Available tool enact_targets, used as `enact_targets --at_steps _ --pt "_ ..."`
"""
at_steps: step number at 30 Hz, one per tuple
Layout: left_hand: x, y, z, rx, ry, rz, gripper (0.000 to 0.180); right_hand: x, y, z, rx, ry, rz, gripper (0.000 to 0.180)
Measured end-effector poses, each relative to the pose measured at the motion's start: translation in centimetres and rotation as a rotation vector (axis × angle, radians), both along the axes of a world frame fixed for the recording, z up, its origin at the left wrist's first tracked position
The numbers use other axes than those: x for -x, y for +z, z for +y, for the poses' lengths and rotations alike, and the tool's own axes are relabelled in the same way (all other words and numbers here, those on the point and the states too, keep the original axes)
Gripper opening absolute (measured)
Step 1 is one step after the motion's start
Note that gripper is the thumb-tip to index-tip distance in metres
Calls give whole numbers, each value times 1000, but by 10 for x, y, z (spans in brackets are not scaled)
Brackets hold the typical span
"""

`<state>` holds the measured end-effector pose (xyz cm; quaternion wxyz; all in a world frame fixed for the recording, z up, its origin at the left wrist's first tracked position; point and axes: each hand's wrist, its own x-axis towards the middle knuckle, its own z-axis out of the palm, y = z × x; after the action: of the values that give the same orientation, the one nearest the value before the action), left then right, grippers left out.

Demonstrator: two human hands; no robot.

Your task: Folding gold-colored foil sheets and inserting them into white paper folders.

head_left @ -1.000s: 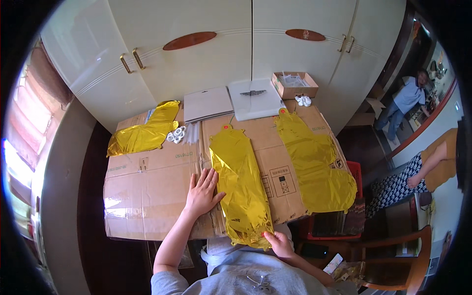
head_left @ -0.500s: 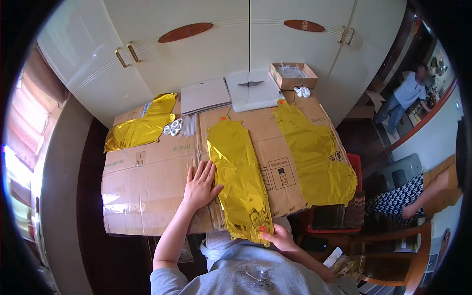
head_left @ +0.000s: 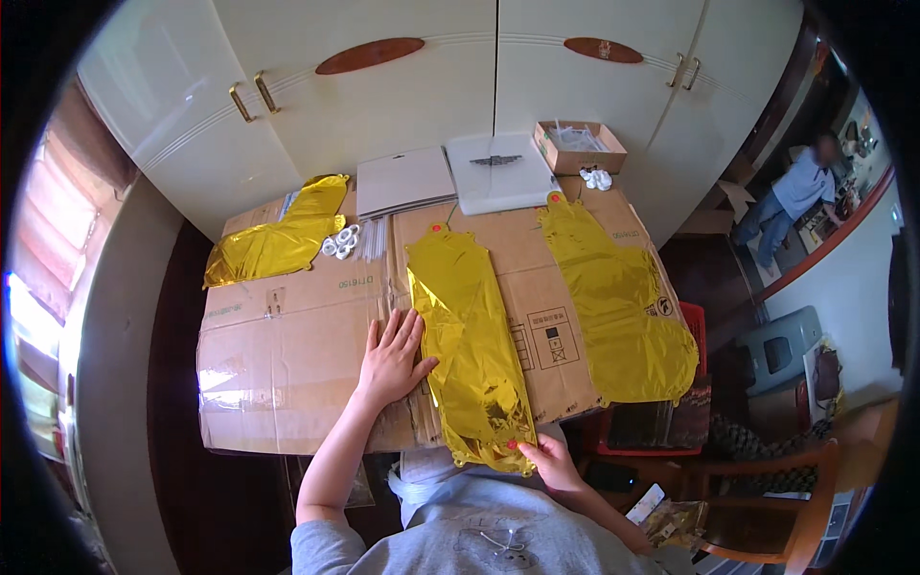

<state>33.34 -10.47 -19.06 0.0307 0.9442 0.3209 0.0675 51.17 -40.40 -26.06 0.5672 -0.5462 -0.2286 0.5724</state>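
Observation:
A flat gold foil balloon (head_left: 470,335), long and narrow, lies lengthwise in front of me, its near end hanging over the table edge. My left hand (head_left: 388,362) rests flat on the cardboard (head_left: 287,369) with fingers spread, the thumb reaching the balloon's left edge. At the near right corner, my right hand (head_left: 554,462) pinches the foil beside a small red dot. A second flat gold foil balloon (head_left: 623,321), wider at its near end, lies on the right. More folded gold foil (head_left: 273,249) sits at the far left.
White rings (head_left: 341,241) and clear tubes (head_left: 374,238) lie near the far-left foil. Behind are grey sheets (head_left: 404,182), a whitish panel (head_left: 498,182) and an open box (head_left: 580,153) of clear parts. A wooden chair (head_left: 815,508) stands at right; another person (head_left: 791,196) is farther off.
My view has shifted slightly. Both hands keep almost the same places on and beside the balloon. At the right, another person's arm and patterned clothing have largely gone from sight.

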Motion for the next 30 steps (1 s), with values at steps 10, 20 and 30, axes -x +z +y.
enact_targets --at_steps 10,20,30 --pt "2 4 -1 36 4 13 79 4 26 -2 -33 -247 -287 20" --pt "15 18 13 135 -49 -80 69 -35 106 101 -567 172 -1393 29" --pt "20 24 6 143 -206 -9 76 -43 78 204 -727 414 -1554 36"
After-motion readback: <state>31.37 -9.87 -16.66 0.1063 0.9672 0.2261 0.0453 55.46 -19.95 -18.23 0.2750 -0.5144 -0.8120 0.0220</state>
